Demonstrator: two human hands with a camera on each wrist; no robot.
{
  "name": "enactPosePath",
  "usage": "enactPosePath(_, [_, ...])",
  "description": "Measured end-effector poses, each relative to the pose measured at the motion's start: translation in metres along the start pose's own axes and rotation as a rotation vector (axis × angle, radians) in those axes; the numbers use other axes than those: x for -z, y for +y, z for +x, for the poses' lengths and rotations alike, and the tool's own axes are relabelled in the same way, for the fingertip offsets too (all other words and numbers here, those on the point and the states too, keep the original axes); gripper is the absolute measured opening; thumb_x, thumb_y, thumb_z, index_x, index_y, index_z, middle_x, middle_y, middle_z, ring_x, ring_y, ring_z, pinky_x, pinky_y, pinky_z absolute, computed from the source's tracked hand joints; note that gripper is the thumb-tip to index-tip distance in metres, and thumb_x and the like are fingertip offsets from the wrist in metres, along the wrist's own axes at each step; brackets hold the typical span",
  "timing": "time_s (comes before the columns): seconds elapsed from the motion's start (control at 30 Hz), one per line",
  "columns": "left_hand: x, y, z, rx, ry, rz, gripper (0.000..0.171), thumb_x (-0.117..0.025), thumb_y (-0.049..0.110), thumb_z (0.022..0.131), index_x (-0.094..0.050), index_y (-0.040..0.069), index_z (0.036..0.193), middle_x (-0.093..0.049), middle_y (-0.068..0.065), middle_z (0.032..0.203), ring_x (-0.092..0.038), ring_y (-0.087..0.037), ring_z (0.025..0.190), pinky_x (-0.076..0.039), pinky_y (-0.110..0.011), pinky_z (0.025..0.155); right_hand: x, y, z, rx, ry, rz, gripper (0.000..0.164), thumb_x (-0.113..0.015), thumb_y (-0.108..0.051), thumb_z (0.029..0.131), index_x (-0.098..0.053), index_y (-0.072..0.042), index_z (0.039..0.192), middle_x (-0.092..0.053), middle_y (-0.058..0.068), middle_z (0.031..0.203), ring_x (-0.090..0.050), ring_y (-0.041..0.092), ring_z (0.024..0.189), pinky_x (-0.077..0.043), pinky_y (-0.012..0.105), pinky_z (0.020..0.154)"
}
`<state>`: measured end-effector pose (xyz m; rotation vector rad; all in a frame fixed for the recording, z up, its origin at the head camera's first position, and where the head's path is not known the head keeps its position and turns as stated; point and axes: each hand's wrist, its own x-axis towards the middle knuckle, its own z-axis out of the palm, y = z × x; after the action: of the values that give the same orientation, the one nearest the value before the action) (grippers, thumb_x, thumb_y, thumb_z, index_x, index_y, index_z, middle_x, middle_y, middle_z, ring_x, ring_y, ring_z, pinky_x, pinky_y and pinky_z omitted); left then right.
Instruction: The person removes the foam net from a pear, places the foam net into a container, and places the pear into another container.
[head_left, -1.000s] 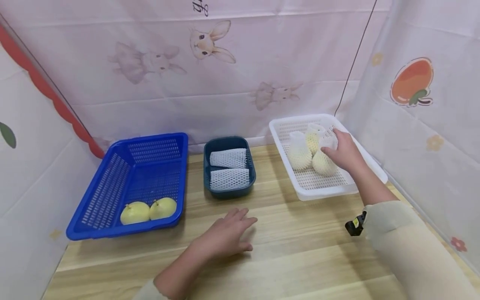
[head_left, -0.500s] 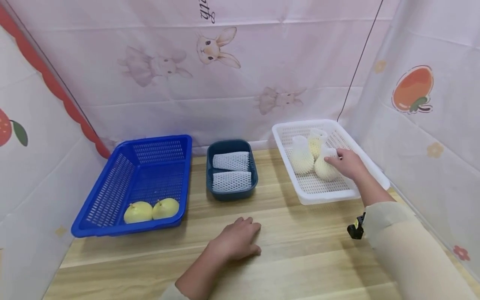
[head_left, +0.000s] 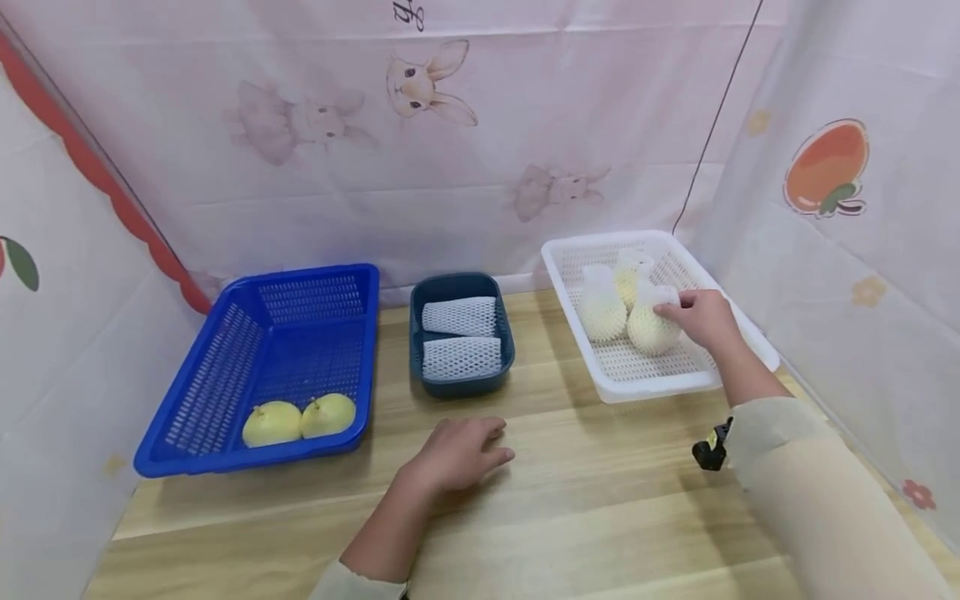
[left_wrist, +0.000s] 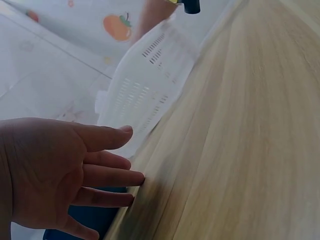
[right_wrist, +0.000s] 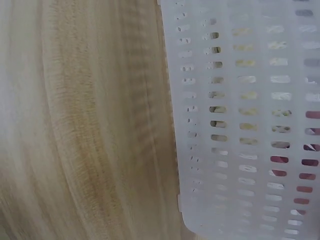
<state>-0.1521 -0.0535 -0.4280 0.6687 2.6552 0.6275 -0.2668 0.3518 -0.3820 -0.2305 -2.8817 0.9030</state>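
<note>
Three sleeved pears (head_left: 652, 332) sit in the white basket (head_left: 652, 387), so those look as good as done. Here's the right hand (head_left: 708, 318), thumb against the nearest one's netting, though I can't tell whether the fingers grip! Two bare pears (head_left: 272, 423) lie in the blue basket (head_left: 258, 457), apparently left to do, and two loose sleeves (head_left: 461, 358) match them, in the dark tub (head_left: 465, 388). The left hand (head_left: 459, 452), fingers loosely spread, holds nothing over the table (head_left: 577, 483).
</note>
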Motion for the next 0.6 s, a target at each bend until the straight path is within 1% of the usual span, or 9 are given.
enactPosePath(0.1, [0.002, -0.001, 0.001, -0.003, 0.009, 0.009, 0.051, -0.057, 0.048, 0.090, -0.055, 0.016, 0.131, -0.061, 0.004, 0.126, -0.052, -0.021, 0.121, -0.036, -0.047, 0.103, 0.000, -0.001, 0.002, 0.031, 0.015, -0.027, 0.050, -0.058, -0.044, 0.090, -0.065, 0.003, 0.105, -0.063, 0.020, 0.096, -0.050, 0.029, 0.082, -0.039, 0.034, 0.065])
enactPosePath(0.2, [0.002, 0.000, 0.000, -0.004, 0.007, -0.001, 0.051, -0.057, 0.047, 0.090, -0.055, 0.016, 0.131, -0.062, 0.005, 0.124, -0.053, -0.020, 0.121, -0.037, -0.045, 0.103, 0.000, -0.003, 0.001, 0.067, 0.023, -0.045, 0.049, -0.057, -0.042, 0.092, -0.064, 0.003, 0.108, -0.062, 0.019, 0.093, -0.050, 0.028, 0.080, -0.038, 0.033, 0.064])
enactPosePath(0.3, [0.002, -0.001, -0.001, -0.001, 0.011, -0.021, 0.050, -0.057, 0.047, 0.091, -0.055, 0.016, 0.131, -0.062, 0.006, 0.124, -0.052, -0.019, 0.122, -0.038, -0.043, 0.104, 0.002, -0.005, -0.002, 0.084, 0.033, -0.061, 0.045, -0.056, -0.041, 0.092, -0.064, 0.002, 0.103, -0.059, 0.018, 0.087, -0.049, 0.028, 0.078, -0.037, 0.034, 0.063])
enactPosePath(0.4, [0.002, -0.004, -0.003, 0.009, 0.015, -0.016, 0.050, -0.057, 0.047, 0.090, -0.056, 0.017, 0.130, -0.060, 0.005, 0.127, -0.051, -0.020, 0.123, -0.037, -0.043, 0.104, 0.006, -0.010, -0.005, 0.101, 0.055, -0.071, 0.045, -0.056, -0.041, 0.092, -0.063, 0.001, 0.103, -0.060, 0.019, 0.090, -0.049, 0.030, 0.080, -0.038, 0.037, 0.065])
enactPosePath(0.47, [0.001, -0.004, -0.004, 0.009, 0.014, -0.005, 0.050, -0.057, 0.047, 0.090, -0.056, 0.017, 0.130, -0.059, 0.003, 0.130, -0.050, -0.020, 0.125, -0.036, -0.045, 0.105, 0.013, -0.016, -0.010, 0.100, 0.072, -0.056, 0.047, -0.056, -0.045, 0.092, -0.062, 0.000, 0.104, -0.060, 0.020, 0.096, -0.049, 0.031, 0.084, -0.040, 0.040, 0.068])
enactPosePath(0.53, [-0.001, -0.005, -0.004, 0.008, 0.014, 0.002, 0.050, -0.057, 0.047, 0.090, -0.057, 0.017, 0.130, -0.057, 0.002, 0.132, -0.049, -0.021, 0.126, -0.034, -0.047, 0.105, 0.020, -0.022, -0.017, 0.104, 0.098, -0.027, 0.053, -0.055, -0.049, 0.090, -0.062, 0.000, 0.109, -0.060, 0.021, 0.104, -0.050, 0.032, 0.088, -0.040, 0.042, 0.072])
enactPosePath(0.6, [-0.003, -0.005, -0.004, -0.003, 0.015, 0.001, 0.050, -0.057, 0.047, 0.090, -0.056, 0.018, 0.130, -0.056, 0.001, 0.132, -0.048, -0.021, 0.126, -0.032, -0.049, 0.106, 0.028, -0.030, -0.027, 0.106, 0.143, 0.019, 0.056, -0.056, -0.052, 0.088, -0.062, -0.001, 0.110, -0.060, 0.021, 0.107, -0.050, 0.033, 0.091, -0.039, 0.042, 0.073])
